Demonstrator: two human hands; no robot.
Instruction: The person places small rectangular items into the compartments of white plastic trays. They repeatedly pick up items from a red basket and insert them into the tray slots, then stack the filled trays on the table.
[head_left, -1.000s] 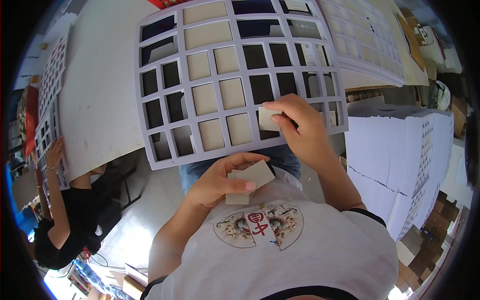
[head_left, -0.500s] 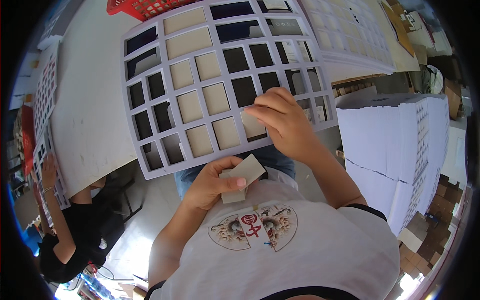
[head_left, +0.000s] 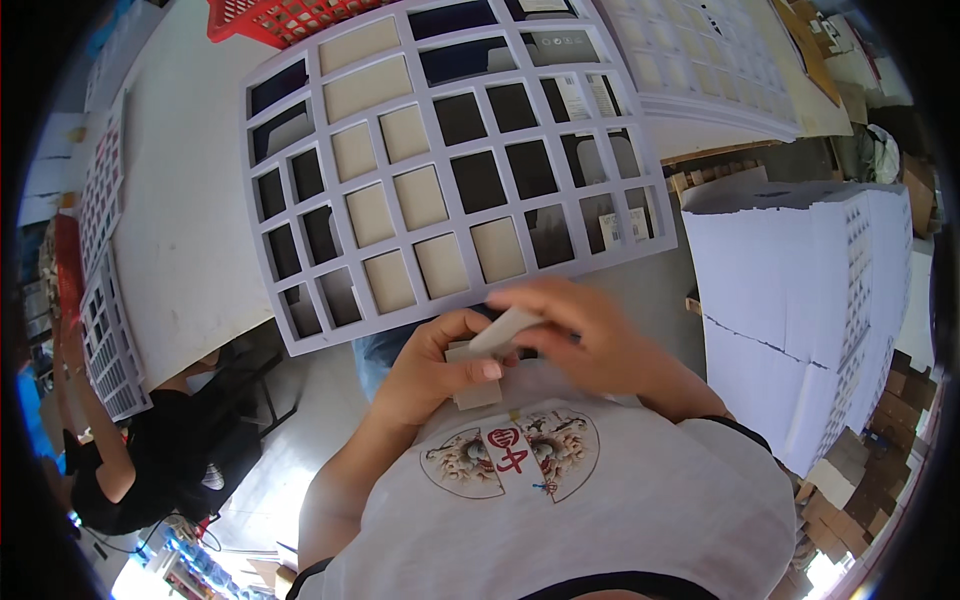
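Observation:
A few small beige cards (head_left: 478,393) are gripped in my left hand (head_left: 432,368), in front of my shirt, with the thumb on top. My right hand (head_left: 585,335), slightly blurred, pinches the end of a tilted beige card (head_left: 508,330) at the top of this bunch. Just beyond both hands lies a white grid tray (head_left: 430,311) with many square and oblong compartments. Beige pieces (head_left: 497,250) fill several of its middle compartments, including three side by side in the nearest row. Other compartments look black, dark blue or grey, some with printed labels.
A red plastic basket (head_left: 290,22) stands behind the tray on the pale table (head_left: 180,250). More grid trays (head_left: 710,75) lie at the back right, and a tall stack of white trays (head_left: 770,300) stands to the right. At far left, another person's arm (head_left: 100,440) reaches toward smaller grids (head_left: 115,345).
My right hand has left the nearest row, where a beige piece now lies within its compartment, and come back to the cards in my left hand. The top card has tilted up.

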